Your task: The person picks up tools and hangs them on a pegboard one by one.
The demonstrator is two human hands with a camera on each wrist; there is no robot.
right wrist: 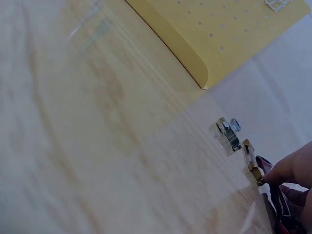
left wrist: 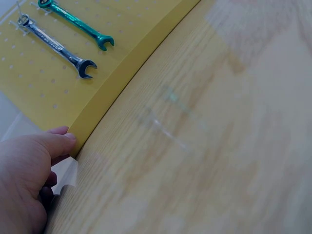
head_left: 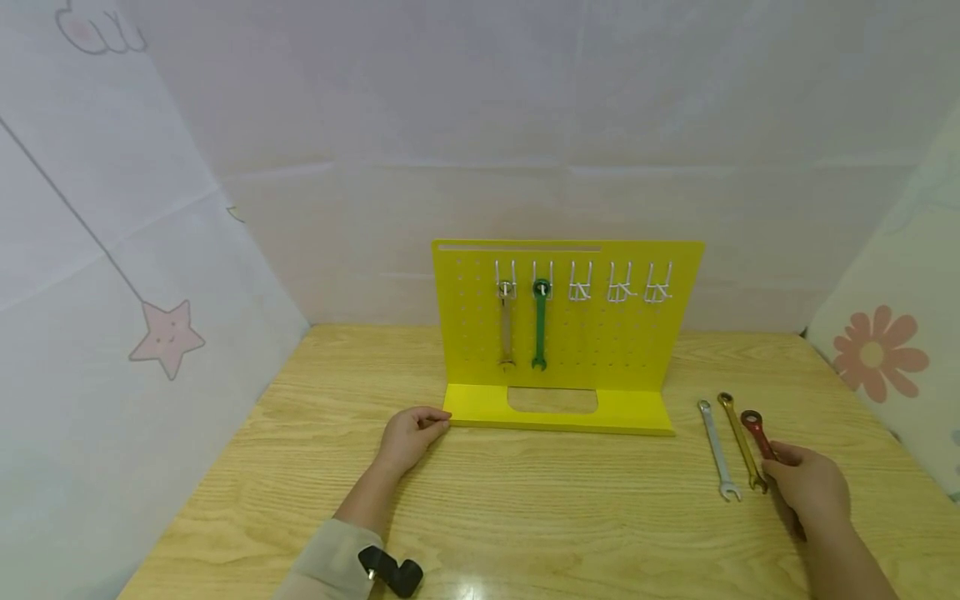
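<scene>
My left hand [head_left: 407, 437] pinches the front left corner of the yellow pegboard stand [head_left: 480, 403], thumb and fingertips at its edge. At the right, my right hand [head_left: 813, 492] grips a dark red combination wrench [head_left: 756, 432] by its shank; its ring end points away from me and the palm covers its lower part. Just left of it a gold wrench [head_left: 741, 440] and a silver wrench [head_left: 717, 450] lie side by side on the table. On the pegboard's hooks hang another silver wrench [left wrist: 53, 44] and a green wrench [head_left: 540, 329], ring ends up.
To the right of the green wrench, several white wire hooks [head_left: 618, 287] line the board with nothing on them. The wooden table [head_left: 525, 508] extends in front of the stand. Pale printed cloth [head_left: 487, 108] stands behind and at both sides.
</scene>
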